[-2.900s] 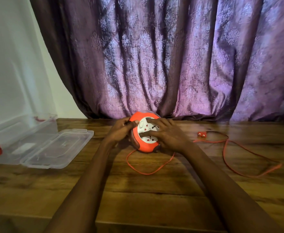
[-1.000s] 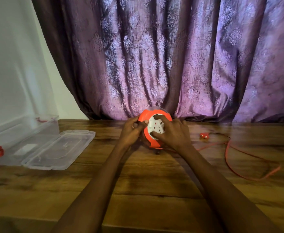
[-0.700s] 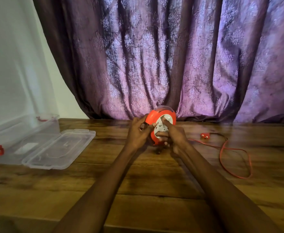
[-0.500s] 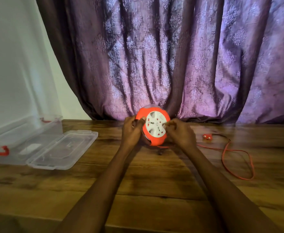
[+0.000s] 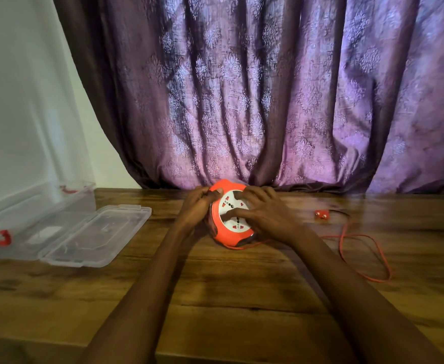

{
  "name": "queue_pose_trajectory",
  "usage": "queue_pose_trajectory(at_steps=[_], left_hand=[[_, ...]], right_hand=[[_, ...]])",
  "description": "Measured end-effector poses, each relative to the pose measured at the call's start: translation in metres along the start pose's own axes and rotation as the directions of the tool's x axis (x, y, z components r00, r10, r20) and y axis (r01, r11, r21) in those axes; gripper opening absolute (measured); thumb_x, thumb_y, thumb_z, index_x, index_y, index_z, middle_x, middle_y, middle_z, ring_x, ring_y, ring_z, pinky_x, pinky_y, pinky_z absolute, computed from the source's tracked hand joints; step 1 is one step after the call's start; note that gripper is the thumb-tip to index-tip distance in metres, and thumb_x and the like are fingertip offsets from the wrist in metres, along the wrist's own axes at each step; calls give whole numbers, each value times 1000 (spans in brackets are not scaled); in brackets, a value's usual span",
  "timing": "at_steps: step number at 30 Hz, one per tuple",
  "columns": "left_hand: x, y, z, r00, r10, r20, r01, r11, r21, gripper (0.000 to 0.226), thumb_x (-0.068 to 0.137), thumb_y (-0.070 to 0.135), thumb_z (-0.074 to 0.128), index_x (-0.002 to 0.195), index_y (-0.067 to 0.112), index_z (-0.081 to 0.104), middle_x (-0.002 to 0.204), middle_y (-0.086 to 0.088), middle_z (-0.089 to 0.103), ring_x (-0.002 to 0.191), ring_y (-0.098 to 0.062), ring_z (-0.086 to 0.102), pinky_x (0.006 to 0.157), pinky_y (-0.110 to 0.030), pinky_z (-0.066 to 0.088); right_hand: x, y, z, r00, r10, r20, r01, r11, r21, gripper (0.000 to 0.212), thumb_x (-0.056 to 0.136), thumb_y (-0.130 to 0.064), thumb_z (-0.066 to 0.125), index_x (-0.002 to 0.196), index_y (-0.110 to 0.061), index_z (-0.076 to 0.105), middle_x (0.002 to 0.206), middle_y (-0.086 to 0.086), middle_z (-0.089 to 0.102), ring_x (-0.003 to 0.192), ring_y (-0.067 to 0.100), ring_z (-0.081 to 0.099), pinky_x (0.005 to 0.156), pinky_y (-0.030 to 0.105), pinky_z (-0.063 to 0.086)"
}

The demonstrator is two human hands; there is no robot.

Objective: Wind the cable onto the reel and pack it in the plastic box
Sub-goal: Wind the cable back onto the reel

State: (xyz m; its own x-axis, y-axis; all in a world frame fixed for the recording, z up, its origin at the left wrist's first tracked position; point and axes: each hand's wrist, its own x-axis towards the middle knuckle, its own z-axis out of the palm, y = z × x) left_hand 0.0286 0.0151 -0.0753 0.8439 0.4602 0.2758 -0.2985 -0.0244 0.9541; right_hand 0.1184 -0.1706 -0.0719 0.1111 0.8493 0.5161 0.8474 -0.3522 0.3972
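Since half a second ago the round orange cable reel with the white socket face has dropped lower onto the brown wooden table, and the loose orange cable still trails off to the right towards its red plug. The left hand grips the reel's left rim with curled fingers, while the right hand lies on the white face, fingers seemingly spread, though motion blur softens them. The clear plastic box with red clips sits open far left, its transparent lid flat beside it.
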Motion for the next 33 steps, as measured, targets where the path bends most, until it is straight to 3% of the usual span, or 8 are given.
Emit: queue_pose_trajectory(at_steps=[9,13,16,18,22,25,28,33], left_hand=[[-3,5,18,969,245,-3,-235,933,274,27,85,31,71,107,15,74,107,-19,61,98,-34,67,90,-45,54],[-8,1,30,935,354,12,-336,875,348,33,89,17,72,121,21,68,94,1,52,80,3,57,78,-9,45],[-14,-4,42,918,397,0,-372,859,351,41,87,10,72,127,10,65,96,0,46,81,4,50,74,-2,38],[-13,-4,43,914,406,-7,-376,853,361,40,88,11,71,127,9,65,94,1,45,80,4,49,75,-3,38],[-6,-2,32,907,416,-66,-366,856,366,3,90,12,69,92,15,69,83,4,45,67,10,49,67,-7,37],[3,0,15,921,351,-168,-286,904,319,20,90,27,69,82,9,67,87,-6,56,71,-1,53,71,-23,44],[13,-1,-1,940,245,-236,-196,957,213,48,78,49,68,88,3,69,88,-14,67,75,-17,59,76,-40,52],[16,-4,-8,971,105,-215,-103,994,19,41,70,50,78,85,11,75,81,-12,76,70,-23,67,74,-56,57]], right_hand=[[4,-7,0,821,565,-86,-547,820,169,66,67,-74,47,127,-47,47,93,1,74,97,31,63,82,41,41],[12,-16,1,477,832,285,-744,209,635,56,70,-65,71,114,-34,55,103,6,71,91,28,70,82,39,53],[18,-14,0,314,725,613,-434,-465,772,33,80,-41,76,90,-11,66,77,16,74,46,18,65,45,22,47],[19,-14,2,297,672,678,-385,-565,729,38,81,-44,75,87,-7,68,68,17,74,32,14,53,42,20,44],[14,-10,8,402,712,576,-433,-407,805,39,86,-47,72,92,-9,70,67,10,75,33,10,47,42,21,43],[5,-2,10,595,764,252,-611,226,759,22,86,-43,70,91,-22,70,73,-4,75,58,5,62,58,29,47],[-2,3,8,886,448,-119,-361,829,427,23,90,-32,65,112,-33,68,107,-4,65,94,20,59,79,37,48],[4,-2,-7,995,77,-60,-67,986,155,45,80,-36,71,124,-41,64,134,2,57,116,27,55,86,40,42]])
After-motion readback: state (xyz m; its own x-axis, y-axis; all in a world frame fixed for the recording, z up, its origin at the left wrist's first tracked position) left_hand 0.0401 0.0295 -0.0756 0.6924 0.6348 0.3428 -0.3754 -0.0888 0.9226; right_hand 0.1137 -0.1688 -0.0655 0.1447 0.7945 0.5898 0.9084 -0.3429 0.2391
